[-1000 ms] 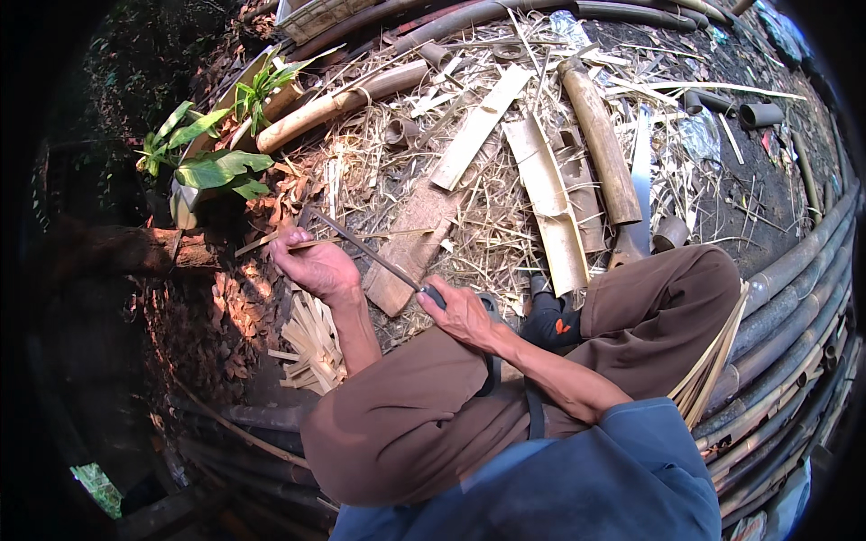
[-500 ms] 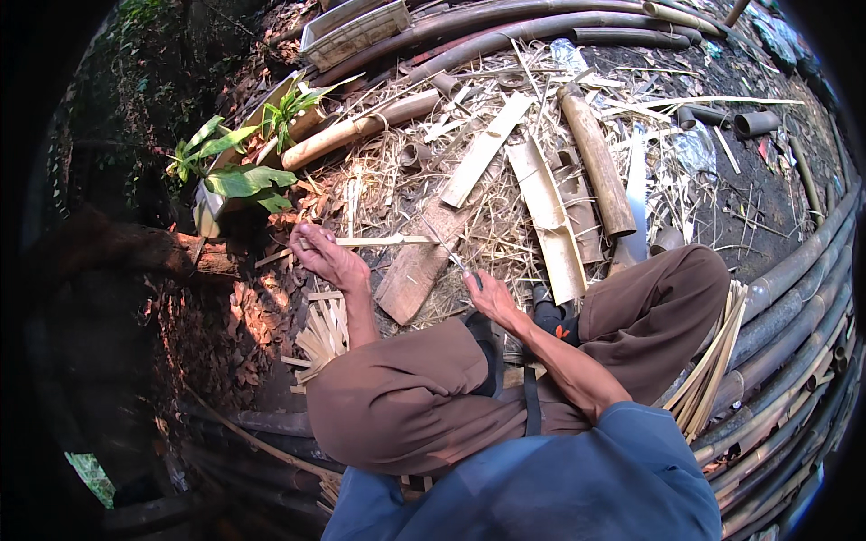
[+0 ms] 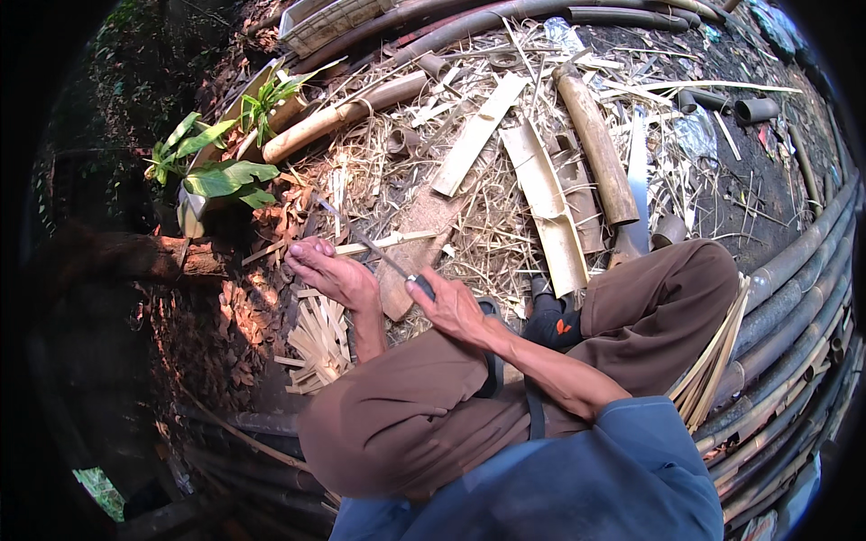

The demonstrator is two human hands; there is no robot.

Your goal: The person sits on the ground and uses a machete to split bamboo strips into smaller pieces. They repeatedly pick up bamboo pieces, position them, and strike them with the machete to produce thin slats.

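Note:
My left hand point(image 3: 336, 275) is closed around one end of a pale bamboo strip point(image 3: 401, 238), which points to the right. In my right hand point(image 3: 454, 311) is the dark handle of a knife point(image 3: 386, 256), its thin blade slanting up and left. That blade crosses the strip close to my left fingers; whether it touches cannot be made out. Beneath the strip's far end lies a flat wooden board point(image 3: 422, 213) on the ground.
Cut strips point(image 3: 317, 343) lie in a pile by my left knee; another bundle point(image 3: 713, 370) rests at my right. Ahead are a split bamboo piece point(image 3: 546, 212), a bamboo pole point(image 3: 595, 144), a saw point(image 3: 637, 189) and scattered shavings. A leafy plant point(image 3: 221, 178) grows at left.
My right hand has moved left with the knife, so its blade has gone from the strip's right end to near my left hand. My view has shifted slightly.

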